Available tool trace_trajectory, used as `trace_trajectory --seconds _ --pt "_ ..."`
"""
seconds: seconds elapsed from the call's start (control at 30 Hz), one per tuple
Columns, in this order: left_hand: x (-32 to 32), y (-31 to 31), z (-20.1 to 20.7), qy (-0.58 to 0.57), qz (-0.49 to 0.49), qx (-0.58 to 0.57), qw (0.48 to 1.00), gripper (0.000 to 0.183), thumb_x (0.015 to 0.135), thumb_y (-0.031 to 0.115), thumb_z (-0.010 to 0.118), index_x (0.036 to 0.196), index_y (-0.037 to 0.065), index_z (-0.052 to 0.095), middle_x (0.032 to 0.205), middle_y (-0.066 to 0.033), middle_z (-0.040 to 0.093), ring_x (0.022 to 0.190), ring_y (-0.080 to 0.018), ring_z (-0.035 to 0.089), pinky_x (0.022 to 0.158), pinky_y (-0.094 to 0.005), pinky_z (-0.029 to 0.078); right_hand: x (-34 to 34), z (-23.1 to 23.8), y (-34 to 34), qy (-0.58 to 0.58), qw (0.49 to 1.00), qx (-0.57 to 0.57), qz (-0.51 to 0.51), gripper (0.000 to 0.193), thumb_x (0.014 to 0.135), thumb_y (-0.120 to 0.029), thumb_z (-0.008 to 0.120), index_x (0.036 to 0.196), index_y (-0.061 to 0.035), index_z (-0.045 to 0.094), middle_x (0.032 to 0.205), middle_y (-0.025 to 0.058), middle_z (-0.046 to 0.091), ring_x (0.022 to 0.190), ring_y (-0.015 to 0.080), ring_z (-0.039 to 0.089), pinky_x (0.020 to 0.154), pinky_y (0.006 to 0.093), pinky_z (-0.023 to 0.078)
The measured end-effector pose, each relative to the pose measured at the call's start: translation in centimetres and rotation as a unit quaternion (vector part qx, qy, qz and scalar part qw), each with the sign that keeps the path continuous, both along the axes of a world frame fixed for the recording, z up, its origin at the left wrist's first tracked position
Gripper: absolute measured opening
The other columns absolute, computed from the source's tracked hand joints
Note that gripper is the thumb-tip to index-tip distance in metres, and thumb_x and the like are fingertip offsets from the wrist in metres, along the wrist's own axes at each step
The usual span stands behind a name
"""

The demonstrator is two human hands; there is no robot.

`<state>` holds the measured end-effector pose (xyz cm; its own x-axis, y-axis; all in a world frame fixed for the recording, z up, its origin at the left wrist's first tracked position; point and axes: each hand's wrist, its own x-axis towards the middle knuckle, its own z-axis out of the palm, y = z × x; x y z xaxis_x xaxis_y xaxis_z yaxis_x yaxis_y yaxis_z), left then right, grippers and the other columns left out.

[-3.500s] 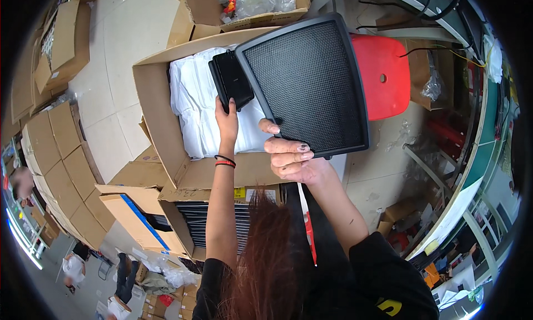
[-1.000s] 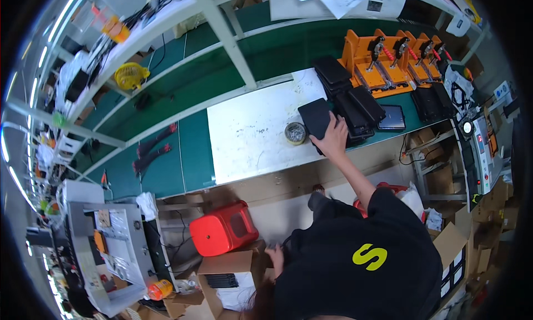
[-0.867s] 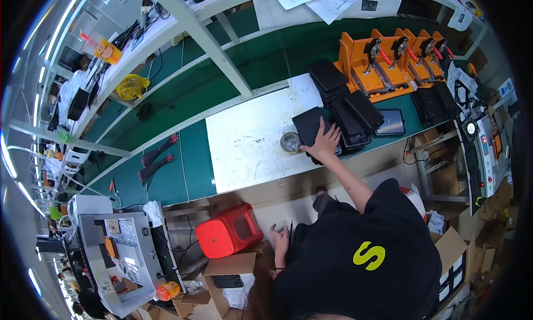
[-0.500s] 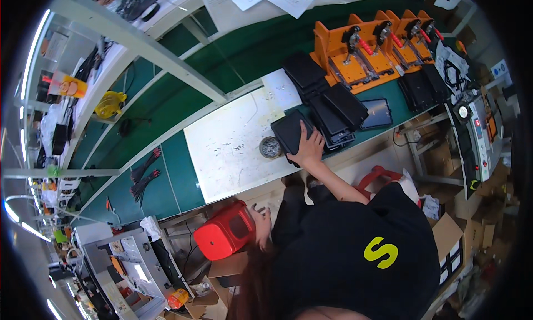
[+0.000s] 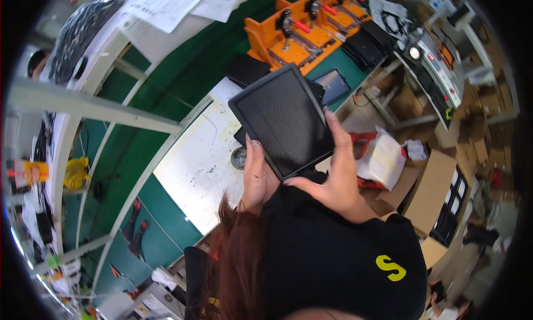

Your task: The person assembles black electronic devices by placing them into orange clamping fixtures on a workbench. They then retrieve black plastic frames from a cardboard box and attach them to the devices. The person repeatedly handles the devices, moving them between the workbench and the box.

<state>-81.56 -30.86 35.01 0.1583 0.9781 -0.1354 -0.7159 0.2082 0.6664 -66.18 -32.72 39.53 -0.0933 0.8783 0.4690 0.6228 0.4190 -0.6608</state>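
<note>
In the head view, both hands hold up a flat, black, four-sided panel with a raised plastic rim and a finely textured dark face (image 5: 283,120), tilted and clear of the worktop with its green surface (image 5: 172,215). The left hand (image 5: 258,178) grips the panel's lower left edge, its fingertips against the rim; the right hand (image 5: 341,178) wraps the opposite edge, thumb near the corner closest to the body and fingers along the side, so the panel is pinched between the two. Just left of the left hand sits a small round container (image 5: 239,158) (its contents are too small to make out), on a scuffed white sheet (image 5: 191,173). Beyond both hands lies a black flat piece (image 5: 247,70), partly hidden by the panel, and farther off stand orange clamp fixtures with red handles (image 5: 302,39). Ahead of the right hand is a dark flat piece with a glossy face (image 5: 331,86). As for progress, one panel appears to be in handling; whether the pieces lying about are finished or waiting cannot be told.
</note>
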Motion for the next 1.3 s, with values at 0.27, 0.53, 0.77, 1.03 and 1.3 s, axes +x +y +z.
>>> trace_trajectory --seconds 0.27,0.53,0.77,1.03,1.3 --pt "0.4 0.3 3.8 -0.052 -0.071 -0.057 0.995 0.045 0.102 0.032 0.023 0.139 0.007 0.030 0.133 -0.0144 0.044 0.119 -0.0265 0.049 0.097 -0.0437 0.045 0.7 -0.2 -2.8 0.268 0.960 0.080 -0.013 0.064 0.078 0.000 0.047 0.136 0.0049 0.020 0.136 0.0313 0.035 0.133 0.0405 0.033 0.111 0.0452 0.019" --pt "-0.7 0.2 2.9 0.005 -0.022 -0.064 0.998 0.044 0.102 0.029 0.025 0.140 0.007 0.028 0.132 -0.0118 0.043 0.120 -0.0226 0.048 0.098 -0.0393 0.044 0.2 -1.4 -2.3 0.310 0.950 0.041 0.009 0.054 0.085 0.000 0.043 0.135 0.0014 0.021 0.134 0.0304 0.039 0.132 0.0397 0.034 0.109 0.0452 0.023" --pt "-1.0 0.8 -8.4 0.229 0.142 -0.051 0.962 0.046 0.102 0.031 0.029 0.137 0.002 0.032 0.132 -0.0119 0.043 0.122 -0.0217 0.041 0.104 -0.0333 0.032 -1.5 -10.0 1.6 0.380 0.903 -0.199 0.013 0.044 0.088 0.001 0.050 0.128 0.0042 0.032 0.131 0.0243 0.046 0.127 0.0305 0.044 0.106 0.0369 0.031" --pt "-2.1 -0.6 -21.5 0.416 0.230 -0.213 0.853 0.061 0.101 0.039 0.026 0.137 -0.011 0.025 0.140 -0.0232 0.033 0.130 -0.0302 0.033 0.109 -0.0340 0.023 -3.7 -20.8 4.1 0.114 0.941 -0.304 0.099 0.056 0.082 -0.012 0.062 0.127 0.0075 0.033 0.130 0.0259 0.044 0.124 0.0371 0.043 0.103 0.0379 0.035" --pt "-0.7 1.9 -24.5 0.472 0.225 -0.264 0.811 0.063 0.100 0.040 0.028 0.135 -0.012 0.028 0.135 -0.0291 0.038 0.127 -0.0370 0.037 0.107 -0.0373 0.026 -2.4 -23.4 7.4 0.014 0.941 -0.301 0.156 0.063 0.080 -0.015 0.061 0.129 0.0099 0.031 0.129 0.0265 0.042 0.120 0.0402 0.042 0.101 0.0418 0.035"
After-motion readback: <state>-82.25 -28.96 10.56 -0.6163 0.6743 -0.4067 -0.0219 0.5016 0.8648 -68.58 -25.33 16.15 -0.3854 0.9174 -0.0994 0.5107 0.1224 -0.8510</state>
